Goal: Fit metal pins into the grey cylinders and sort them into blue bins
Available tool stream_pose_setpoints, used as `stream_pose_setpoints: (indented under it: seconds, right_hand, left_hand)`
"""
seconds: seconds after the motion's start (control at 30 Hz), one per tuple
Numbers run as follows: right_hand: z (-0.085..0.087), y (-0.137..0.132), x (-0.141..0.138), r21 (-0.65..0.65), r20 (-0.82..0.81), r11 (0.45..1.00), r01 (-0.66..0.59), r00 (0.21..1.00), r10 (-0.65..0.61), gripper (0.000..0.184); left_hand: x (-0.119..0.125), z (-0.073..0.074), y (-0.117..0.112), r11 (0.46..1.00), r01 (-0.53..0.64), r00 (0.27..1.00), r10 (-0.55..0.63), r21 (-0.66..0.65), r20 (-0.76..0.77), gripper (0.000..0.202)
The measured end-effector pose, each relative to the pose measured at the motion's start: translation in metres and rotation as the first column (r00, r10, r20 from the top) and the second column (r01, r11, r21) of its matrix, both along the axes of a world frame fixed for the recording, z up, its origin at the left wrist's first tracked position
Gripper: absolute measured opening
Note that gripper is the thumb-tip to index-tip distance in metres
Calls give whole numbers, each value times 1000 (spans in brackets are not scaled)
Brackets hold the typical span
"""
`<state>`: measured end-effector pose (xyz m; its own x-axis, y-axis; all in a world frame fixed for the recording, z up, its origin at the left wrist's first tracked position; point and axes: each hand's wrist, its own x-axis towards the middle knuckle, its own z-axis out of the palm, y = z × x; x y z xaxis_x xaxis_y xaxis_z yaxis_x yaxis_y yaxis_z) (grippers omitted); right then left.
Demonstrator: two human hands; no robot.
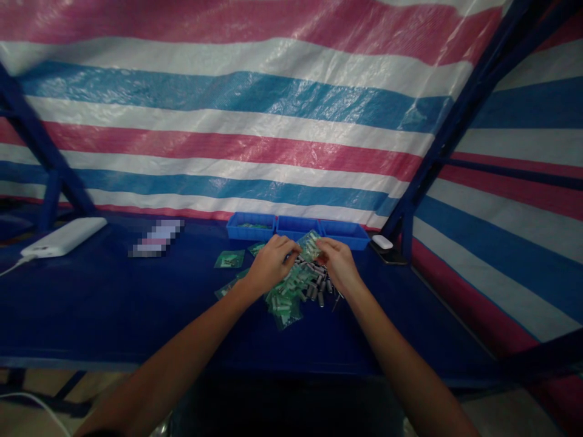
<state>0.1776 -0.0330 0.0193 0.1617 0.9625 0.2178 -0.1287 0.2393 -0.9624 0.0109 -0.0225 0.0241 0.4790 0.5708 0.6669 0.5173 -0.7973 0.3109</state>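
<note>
A small clear plastic bag (310,245) with small parts inside is held up between my hands, above the table. My left hand (275,260) has its fingers closed at the bag's left edge. On the other side, my right hand (339,262) pinches the right edge between thumb and fingers. Beneath them lies a heap of green-tinted small bags (286,298), partly covered by my left hand. Loose grey metal cylinders (319,286) are spread beside the heap, close to my right hand. Another small bag (229,260) lies flat to the left.
Behind the hands stand three blue bins in a row; the left bin (237,230) has small green items in it. A white power bank (68,237) with a cable and a blurred-out object (157,238) lie left. A white case (381,242) rests on a dark phone (392,258) at right.
</note>
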Motion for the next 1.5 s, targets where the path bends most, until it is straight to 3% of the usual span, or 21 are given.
stream_pose_setpoints:
  seconds: [0.1, 0.13, 0.2, 0.27, 0.3, 0.33, 0.4, 0.47, 0.53, 0.57, 0.63, 0.7, 0.8, 0.9, 1.0, 1.07, 1.13, 1.2, 1.3, 1.4, 1.5]
  right_hand:
    - [-4, 2, -2, 106, 178, 991, 86, 978, -104, 20]
    - [-5, 2, -3, 168, 244, 981, 94, 961, -133, 19]
    - [-6, 1, -6, 292, 370, 954, 68, 912, -179, 16]
    - [-7, -2, -9, 368, 464, 929, 40, 858, -220, 17]
    - [-7, -3, -10, 384, 494, 923, 33, 837, -236, 19]
    - [-6, -5, -11, 388, 513, 921, 33, 823, -246, 21]
    - [-6, -6, -12, 360, 527, 933, 26, 820, -226, 23]
    - [-5, -7, -12, 296, 505, 955, -3, 849, -154, 21]
    - [-4, -7, -10, 214, 434, 977, -20, 898, -76, 18]
    - [-4, -6, -9, 166, 376, 986, -17, 925, -47, 22]
    - [-5, -4, -8, 54, 246, 998, -14, 969, 0, 34]
    - [-8, -1, -7, -44, 178, 998, -49, 982, 56, 40]
    - [-12, 1, -7, -84, 249, 993, -82, 963, 101, 37]
    - [-12, -1, -9, 18, 377, 999, -50, 925, 39, 35]
    - [-10, -5, -10, 113, 489, 991, -67, 872, 3, 31]
    - [-10, -6, -10, 171, 556, 982, -85, 831, -26, 32]
    - [-11, -7, -11, 255, 623, 961, -107, 778, -79, 34]
    - [-10, -8, -12, 314, 682, 936, -158, 724, -107, 36]
    - [-8, -10, -13, 360, 711, 912, -197, 690, -132, 39]
    - [-6, -10, -11, 395, 681, 909, -131, 706, -194, 40]
    - [-5, -7, -5, 407, 655, 913, -36, 708, -264, 38]
  left_hand:
    - [7, -5, 2, 958, 10, 990, 32, -286, 141, 15]
    - [9, -6, 2, 906, 53, 974, 47, -420, 224, 21]
    - [11, -4, 3, 726, 207, 910, 102, -656, 401, 36]
    - [11, -2, 4, 547, 369, 832, 165, -751, 529, 43]
    - [10, 0, 5, 503, 414, 807, 182, -759, 562, 40]
    - [9, 0, 5, 493, 431, 798, 183, -755, 575, 35]
    - [6, 0, 7, 568, 383, 817, 160, -728, 555, 24]
    - [3, -1, 9, 731, 243, 865, 134, -638, 483, 15]
    - [0, -2, 9, 895, 82, 923, 99, -439, 372, 9]
    - [-2, -2, 8, 951, 26, 951, 72, -309, 302, 8]
    - [-3, -2, 7, 997, 3, 990, 7, -72, 144, 12]
    - [-3, -3, 4, 996, 53, 999, -53, 65, 4, 19]
    - [-2, -4, 2, 990, 111, 990, -101, 92, -101, 26]
    - [-2, -4, 3, 993, 116, 989, -115, 10, -89, 22]
    - [-3, -2, 7, 973, 117, 993, -113, -199, 32, 18]
    - [-3, -2, 10, 904, 147, 976, -68, -402, 206, 32]
    - [-2, -2, 13, 798, 194, 928, 38, -571, 369, 44]
    - [-2, -4, 16, 717, 223, 888, 130, -660, 442, 41]
    - [-5, -4, 21, 655, 238, 853, 213, -718, 477, 31]
    - [-13, -1, 33, 627, 276, 737, 348, -728, 579, 27]
    - [-21, 5, 47, 663, 336, 521, 462, -669, 718, 20]
